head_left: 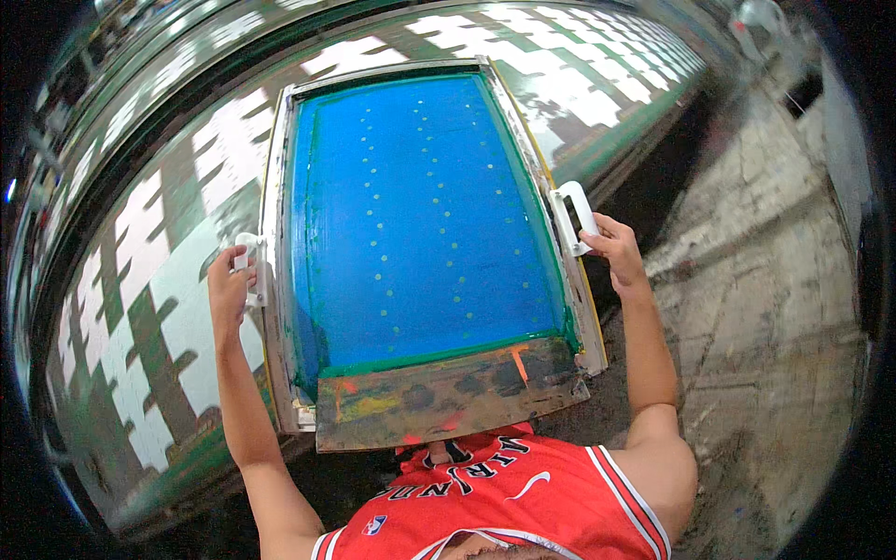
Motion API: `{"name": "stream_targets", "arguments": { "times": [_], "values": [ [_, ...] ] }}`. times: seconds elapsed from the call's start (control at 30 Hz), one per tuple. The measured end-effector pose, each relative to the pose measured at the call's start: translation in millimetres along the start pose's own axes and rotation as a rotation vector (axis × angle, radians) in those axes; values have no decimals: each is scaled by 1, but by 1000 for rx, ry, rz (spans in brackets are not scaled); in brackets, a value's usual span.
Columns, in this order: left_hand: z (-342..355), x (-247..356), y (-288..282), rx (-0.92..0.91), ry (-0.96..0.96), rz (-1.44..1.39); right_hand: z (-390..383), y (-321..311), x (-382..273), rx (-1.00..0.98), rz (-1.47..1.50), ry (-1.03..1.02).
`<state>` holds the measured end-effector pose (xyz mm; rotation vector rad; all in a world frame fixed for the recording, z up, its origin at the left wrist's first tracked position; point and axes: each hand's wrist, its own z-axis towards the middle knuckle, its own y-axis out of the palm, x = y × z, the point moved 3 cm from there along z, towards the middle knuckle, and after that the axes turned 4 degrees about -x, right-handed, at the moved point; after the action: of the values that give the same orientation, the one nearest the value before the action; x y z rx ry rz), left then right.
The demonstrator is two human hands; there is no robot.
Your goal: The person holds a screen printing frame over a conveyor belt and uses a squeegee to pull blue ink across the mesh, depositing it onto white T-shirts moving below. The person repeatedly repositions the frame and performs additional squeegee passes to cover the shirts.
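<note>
Screen-printing frame, rectangular, pale bars with worn edges, positioned in front of the wearer's torso over the tabletop; whether its underside touches cannot be told. Long axis: runs away from the wearer, far end leaning slightly left; short near end faces the torso.

Mesh panel, blue, within the frame: lengthwise rows of pale dots, green border. Board, brown, stained orange, red and yellow, lying across the frame's near end.

Left handle, white, on the frame's left bar: fingers of the left hand curled around it. Right handle, white, on the frame's right bar: fingers of the right hand closed around its nearer part.

Jersey, red, sleeveless, just nearer than the frame: dark, white-edged chest lettering, curved white emblem, small badge.

White patches, stepped outlines, on the tabletop left of and beyond the frame. Floor, grey, marked, right of the frame.
</note>
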<state>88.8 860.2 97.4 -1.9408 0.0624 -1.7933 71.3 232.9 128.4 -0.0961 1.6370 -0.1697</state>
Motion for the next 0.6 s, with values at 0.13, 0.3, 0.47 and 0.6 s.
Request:
{"name": "stream_targets", "arguments": {
  "times": [0.13, 0.3, 0.47, 0.6],
  "values": [
    [10, -10, 4, -57, -58, 61, -10, 1, 9, 34, -8, 62],
    [18, -16, 10, -69, -73, 11, -12, 0, 14, 28, -33, 49],
    [35, -18, 23, -117, -76, -5, -21, -5, 15, 72, -22, 77],
    [45, -22, 33, -167, -56, -40, -26, -9, 11, 104, -32, 63]
  ]
}}
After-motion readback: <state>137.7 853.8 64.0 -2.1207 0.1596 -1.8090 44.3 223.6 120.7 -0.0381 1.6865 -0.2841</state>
